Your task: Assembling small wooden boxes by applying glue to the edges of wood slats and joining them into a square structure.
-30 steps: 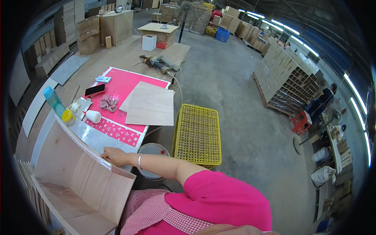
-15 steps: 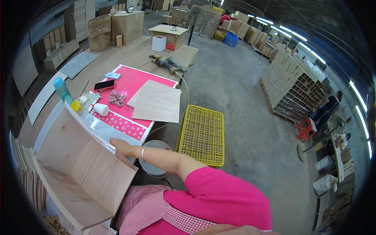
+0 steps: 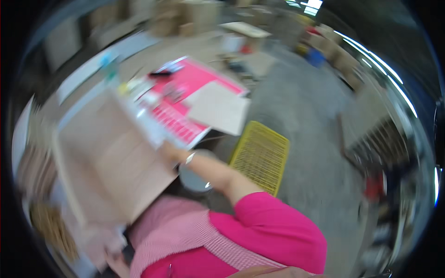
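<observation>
An open wooden box (image 3: 111, 171) of pale boards lies tilted at the left, its hollow side facing up. My right hand (image 3: 169, 153) is closed on the box's right edge, a bracelet on that wrist. At the lower left, my left hand (image 3: 116, 262) is beside a pale wooden piece (image 3: 98, 241) below the box. Motion smears its fingers, so whether it holds that piece is unclear. Past the box, a pink sheet (image 3: 204, 76) on the bench carries a flat wooden panel (image 3: 220, 109) and a crumpled cloth (image 3: 173, 91).
A grey bucket (image 3: 195, 178) stands under my right forearm, with a yellow plastic crate (image 3: 262, 155) beyond it. Stacked thin boards (image 3: 37, 173) and a bundle of brown strips (image 3: 53, 227) lie at the left. A blue-green bottle (image 3: 109, 67) stands behind the box.
My view has swung left and blurred, so the scene sits farther right. My left hand has come into view at the lower left. The right hand stays on the box edge.
</observation>
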Action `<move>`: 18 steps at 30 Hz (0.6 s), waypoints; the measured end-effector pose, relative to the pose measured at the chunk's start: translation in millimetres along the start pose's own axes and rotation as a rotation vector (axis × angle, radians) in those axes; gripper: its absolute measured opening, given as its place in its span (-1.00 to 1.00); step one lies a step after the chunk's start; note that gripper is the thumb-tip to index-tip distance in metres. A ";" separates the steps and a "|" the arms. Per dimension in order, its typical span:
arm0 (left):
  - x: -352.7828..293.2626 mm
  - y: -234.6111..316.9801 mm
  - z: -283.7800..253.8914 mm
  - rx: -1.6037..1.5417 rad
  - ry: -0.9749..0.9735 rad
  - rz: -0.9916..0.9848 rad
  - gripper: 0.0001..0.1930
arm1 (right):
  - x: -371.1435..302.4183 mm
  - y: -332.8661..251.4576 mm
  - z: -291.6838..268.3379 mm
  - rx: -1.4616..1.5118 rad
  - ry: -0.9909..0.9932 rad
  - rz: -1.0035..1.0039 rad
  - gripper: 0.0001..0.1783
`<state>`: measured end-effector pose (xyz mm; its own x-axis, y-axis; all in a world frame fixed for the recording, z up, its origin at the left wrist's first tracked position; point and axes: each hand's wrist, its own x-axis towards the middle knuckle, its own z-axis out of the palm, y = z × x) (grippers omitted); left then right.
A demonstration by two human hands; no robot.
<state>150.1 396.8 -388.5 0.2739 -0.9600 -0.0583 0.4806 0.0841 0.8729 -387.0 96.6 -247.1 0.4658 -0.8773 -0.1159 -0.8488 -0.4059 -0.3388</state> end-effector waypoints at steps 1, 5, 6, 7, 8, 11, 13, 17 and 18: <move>18.2 34.7 100.0 0.010 0.095 0.020 -0.48 | 6.8 60.2 50.7 -0.186 0.084 0.005 -0.56; 32.1 61.6 178.2 -0.400 0.477 -0.304 -0.53 | -45.0 153.3 54.3 -0.441 -0.521 -0.254 -0.38; 21.5 77.8 197.9 -0.439 0.676 -0.318 -0.54 | -44.8 171.3 54.0 -0.127 -0.304 -0.349 -0.38; 22.6 83.1 204.6 -0.457 0.767 -0.290 -0.51 | -52.9 189.5 53.3 0.208 -0.078 -0.365 -0.38; 16.7 84.0 208.6 -0.480 0.760 -0.247 -0.51 | -48.1 196.2 54.3 0.544 0.126 -0.353 -0.38; 1.1 103.1 211.7 -0.495 0.721 -0.122 -0.50 | -27.2 170.1 53.5 0.841 0.326 -0.352 -0.39; 2.5 114.7 221.2 -0.474 0.602 -0.012 -0.49 | -28.5 150.5 43.8 0.724 0.402 -0.375 -0.43; -3.3 140.7 268.8 -0.309 0.511 0.223 -0.49 | -49.6 137.9 5.1 0.470 0.618 -0.354 -0.50; -9.7 151.1 284.1 -0.305 0.489 0.222 -0.49 | -59.7 133.4 -1.8 0.408 0.672 -0.339 -0.52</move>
<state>-16.6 343.0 -118.4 0.7099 -0.6836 -0.1697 0.5655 0.4095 0.7159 -528.4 94.4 -283.7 0.3217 -0.7431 0.5867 -0.4743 -0.6628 -0.5794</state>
